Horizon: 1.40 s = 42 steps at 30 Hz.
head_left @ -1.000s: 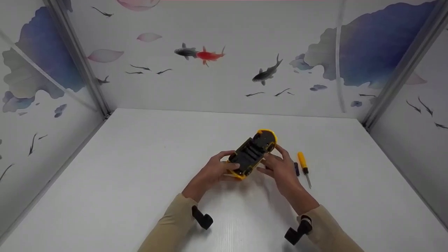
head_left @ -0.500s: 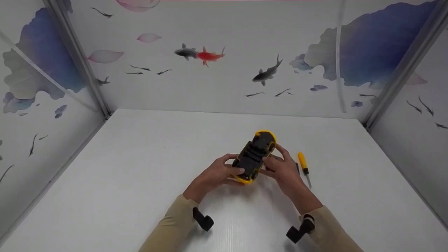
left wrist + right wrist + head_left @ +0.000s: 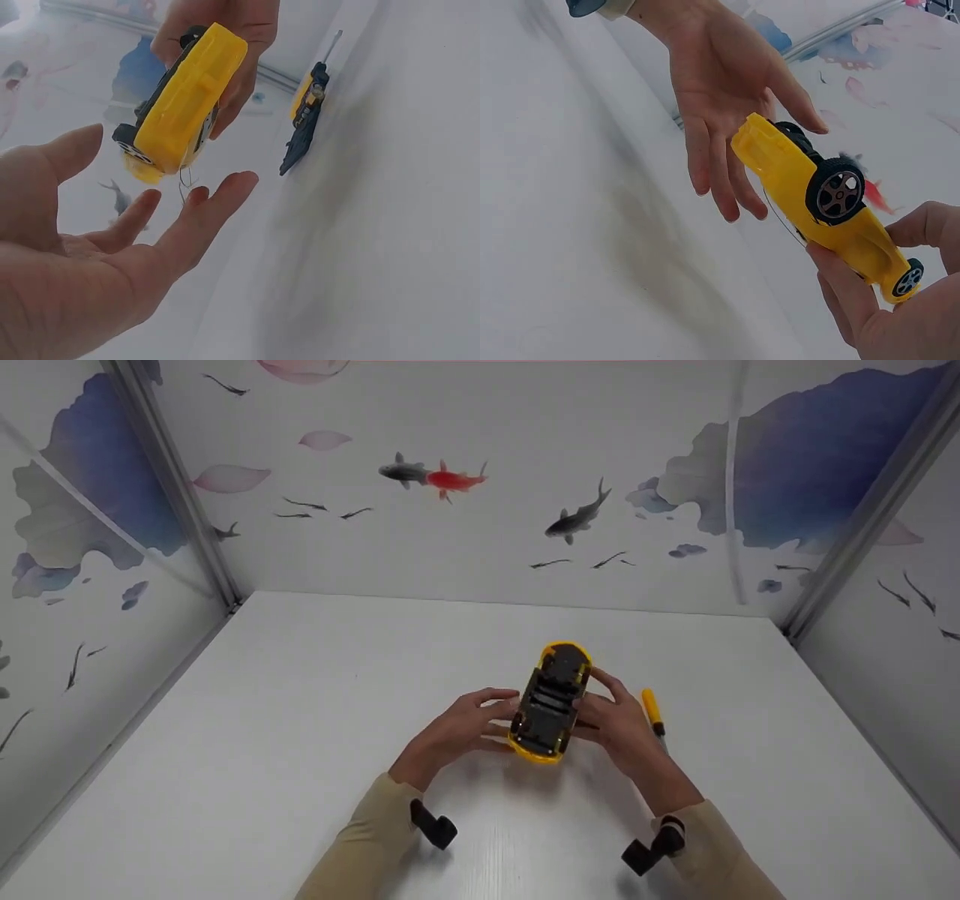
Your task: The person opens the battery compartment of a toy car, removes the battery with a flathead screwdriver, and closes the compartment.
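A yellow toy car [image 3: 551,703] is held above the white table, its black underside turned up toward the head camera. My right hand [image 3: 619,724] grips the car by its right side, thumb on the underside and fingers along the yellow body, as the right wrist view shows. My left hand [image 3: 472,727] is beside the car's left edge with fingers spread; in the left wrist view a gap separates this hand [image 3: 142,240] from the car [image 3: 184,105]. Thin wires [image 3: 184,177] dangle from the body. Black wheels [image 3: 838,191] with silvery spokes show in the right wrist view.
To the right of my right hand a yellow-handled screwdriver [image 3: 652,709] lies on the white table [image 3: 337,780]. A dark flat piece [image 3: 301,139] lies near it in the left wrist view. White walls with painted fish [image 3: 454,480] enclose the table at back and sides.
The car has swung to a more upright angle and shifted slightly right in my right hand. My left hand's thumb and fingers, earlier gripping its lower end, have let go.
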### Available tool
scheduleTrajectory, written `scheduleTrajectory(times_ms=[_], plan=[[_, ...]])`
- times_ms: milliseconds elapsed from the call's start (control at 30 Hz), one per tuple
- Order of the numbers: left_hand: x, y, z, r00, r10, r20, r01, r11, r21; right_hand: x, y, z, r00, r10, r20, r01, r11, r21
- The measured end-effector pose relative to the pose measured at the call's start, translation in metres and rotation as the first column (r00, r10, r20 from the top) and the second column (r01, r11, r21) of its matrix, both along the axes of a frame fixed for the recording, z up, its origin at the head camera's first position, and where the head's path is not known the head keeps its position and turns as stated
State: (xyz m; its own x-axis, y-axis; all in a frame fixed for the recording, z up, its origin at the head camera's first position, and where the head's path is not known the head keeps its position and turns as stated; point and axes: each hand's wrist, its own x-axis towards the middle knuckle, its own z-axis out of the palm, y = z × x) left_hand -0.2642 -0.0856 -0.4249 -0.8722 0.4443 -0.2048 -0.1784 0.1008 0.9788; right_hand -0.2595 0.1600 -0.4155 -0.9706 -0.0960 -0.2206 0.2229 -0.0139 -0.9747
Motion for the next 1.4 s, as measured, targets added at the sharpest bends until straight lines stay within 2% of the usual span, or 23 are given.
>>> scheduleTrajectory(times_ms=[167,333,733,1000,1267,1400], plan=[[-0.001,0.0,0.001,1.0,0.003,0.001,-0.004,0.999,0.034,0.0,0.0,-0.001,0.999,0.054,-0.005,-0.053,0.998,0.044],[-0.001,-0.001,0.0,0.999,-0.028,0.017,0.026,0.997,0.071,0.0,-0.001,-0.004,0.993,0.115,-0.007,-0.114,0.988,0.102],[-0.009,-0.008,-0.009,0.996,-0.081,0.032,0.076,0.99,0.12,-0.001,-0.003,-0.009,0.98,0.195,-0.023,-0.191,0.975,0.114],[-0.008,-0.01,-0.012,0.995,-0.072,0.069,0.065,0.992,0.105,0.0,-0.005,-0.015,0.979,0.203,-0.002,-0.2,0.97,0.139],[-0.01,-0.011,-0.017,0.995,-0.054,0.084,0.048,0.997,0.068,-0.001,0.0,-0.014,0.982,0.182,-0.054,-0.159,0.943,0.293],[-0.011,-0.014,-0.02,0.995,-0.042,0.09,0.037,0.998,0.056,-0.005,0.008,-0.011,0.972,0.201,-0.124,-0.138,0.91,0.391]])
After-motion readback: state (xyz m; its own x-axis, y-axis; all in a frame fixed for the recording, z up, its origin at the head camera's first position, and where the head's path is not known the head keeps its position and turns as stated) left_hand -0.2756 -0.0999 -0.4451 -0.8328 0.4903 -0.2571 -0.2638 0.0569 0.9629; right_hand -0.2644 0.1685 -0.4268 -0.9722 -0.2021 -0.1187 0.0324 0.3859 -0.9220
